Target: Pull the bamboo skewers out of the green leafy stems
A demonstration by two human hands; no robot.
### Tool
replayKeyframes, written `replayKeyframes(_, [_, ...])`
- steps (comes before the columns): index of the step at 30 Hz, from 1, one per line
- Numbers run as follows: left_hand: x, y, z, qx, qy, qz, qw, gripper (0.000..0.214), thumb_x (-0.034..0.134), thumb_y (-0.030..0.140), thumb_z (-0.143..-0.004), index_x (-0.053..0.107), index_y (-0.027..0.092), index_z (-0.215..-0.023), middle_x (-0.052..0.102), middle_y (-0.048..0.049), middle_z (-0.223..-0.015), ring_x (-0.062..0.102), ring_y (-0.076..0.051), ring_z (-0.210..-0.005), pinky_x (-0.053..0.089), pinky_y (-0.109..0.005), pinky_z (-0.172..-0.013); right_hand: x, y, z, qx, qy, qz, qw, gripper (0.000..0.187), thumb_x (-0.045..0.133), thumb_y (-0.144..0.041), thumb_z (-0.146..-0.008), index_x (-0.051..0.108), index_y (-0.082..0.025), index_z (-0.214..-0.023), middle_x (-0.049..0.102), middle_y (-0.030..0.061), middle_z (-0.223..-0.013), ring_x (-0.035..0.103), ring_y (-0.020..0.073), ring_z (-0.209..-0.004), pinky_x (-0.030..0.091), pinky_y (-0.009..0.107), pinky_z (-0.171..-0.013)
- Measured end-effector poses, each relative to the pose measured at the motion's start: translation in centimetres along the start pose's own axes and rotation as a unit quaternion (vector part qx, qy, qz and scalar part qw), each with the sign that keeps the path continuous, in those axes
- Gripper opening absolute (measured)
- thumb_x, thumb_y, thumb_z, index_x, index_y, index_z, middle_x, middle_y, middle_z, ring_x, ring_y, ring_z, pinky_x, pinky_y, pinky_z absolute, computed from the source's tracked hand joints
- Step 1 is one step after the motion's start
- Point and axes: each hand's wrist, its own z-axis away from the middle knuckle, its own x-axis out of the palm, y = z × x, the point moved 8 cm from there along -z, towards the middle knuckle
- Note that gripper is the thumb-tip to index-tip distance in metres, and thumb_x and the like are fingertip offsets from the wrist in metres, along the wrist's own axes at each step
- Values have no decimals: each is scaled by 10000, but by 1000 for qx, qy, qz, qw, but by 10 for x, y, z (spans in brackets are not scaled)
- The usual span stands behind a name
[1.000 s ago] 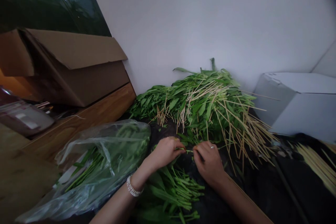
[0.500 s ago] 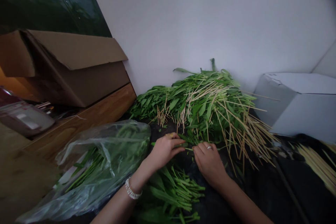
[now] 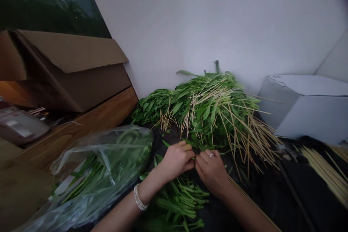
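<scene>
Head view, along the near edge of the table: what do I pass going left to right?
plastic bag of greens → left hand → right hand → loose skewers

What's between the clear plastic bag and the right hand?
Head view: the left hand and, nearer the camera, a loose pile of green stems.

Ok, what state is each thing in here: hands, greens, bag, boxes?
Left hand, fingers pinched on a green stalk.
Right hand, fingers closed against the left's; grip hidden.
Skewered greens, heaped against the wall.
Loose stalks, unskewered, lying below the wrists.
Plastic bag, lying down, holding greens.
Cardboard box, on its side, flap open.
White box, closed.
</scene>
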Motion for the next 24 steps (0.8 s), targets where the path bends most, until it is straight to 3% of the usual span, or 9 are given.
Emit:
replayKeyframes(4, [-5,-10,-1,-71,45,105,991,81,594,133,-751,633,180,-697,614,-6,-708,545,-158,-715,417,-286,-754,-13,-6,-2,-7,51,-40,998,181,466,-146,-886,590,-162,-755,542,16,-655,455,158,-719,312,328,-728])
replayKeyframes(7, [-9,-35,1,-157,97,242,953,118,547,115,-757,634,168,-698,618,-9,-715,566,-144,-713,429,-256,-716,-28,-1,-3,-10,101,-71,992,126,489,-138,-883,615,-146,-870,593,21,-696,497,158,-764,345,330,-777])
replayKeyframes(10, [-27,-63,8,-220,153,297,917,182,475,154,-826,604,161,-698,604,-11,-717,563,-139,-711,427,-244,-691,-36,29,-4,27,98,-72,992,146,478,-159,-901,624,-159,-911,639,33,-784,529,157,-791,359,326,-792])
replayKeyframes(13, [-61,-73,19,-220,178,226,932,214,430,231,-905,597,176,-783,614,-21,-793,549,-160,-810,411,-277,-775,-36,77,-3,89,38,-26,995,210,439,-198,-930,642,-165,-972,665,51,-882,559,160,-815,380,300,-757])
replayKeyframes(15, [-73,-66,28,-205,152,178,950,219,394,257,-942,592,191,-876,632,-29,-869,549,-167,-861,403,-291,-801,-32,101,-1,103,-32,42,993,215,460,-225,-919,669,-175,-923,670,54,-863,562,183,-822,387,304,-751])
replayKeyframes(17, [-70,-50,38,-185,103,117,970,216,387,254,-954,593,200,-916,645,-34,-881,561,-173,-860,397,-306,-804,-28,115,3,107,-93,100,985,199,485,-203,-896,683,-194,-911,670,47,-863,570,198,-834,387,303,-727])
replayKeyframes(20, [-36,-18,55,-117,11,74,990,228,404,249,-953,627,214,-922,669,-40,-877,593,-181,-895,392,-332,-867,-21,119,12,131,-168,153,965,224,497,-99,-838,681,-224,-856,660,28,-866,598,179,-776,348,278,-594])
replayKeyframes(22, [-12,-2,64,-72,-48,103,991,212,485,357,-923,639,229,-993,683,-45,-937,601,-196,-967,385,-350,-927,-14,115,18,143,-202,173,953,261,493,-23,-784,669,-215,-794,650,29,-834,601,158,-695,291,271,-525])
replayKeyframes(24, [-2,3,68,-57,-76,153,984,291,496,415,-909,620,233,-1099,680,-53,-1030,588,-202,-1041,380,-351,-961,-6,109,21,140,-216,181,949,281,491,22,-745,661,-198,-777,641,43,-800,600,158,-670,266,271,-512])
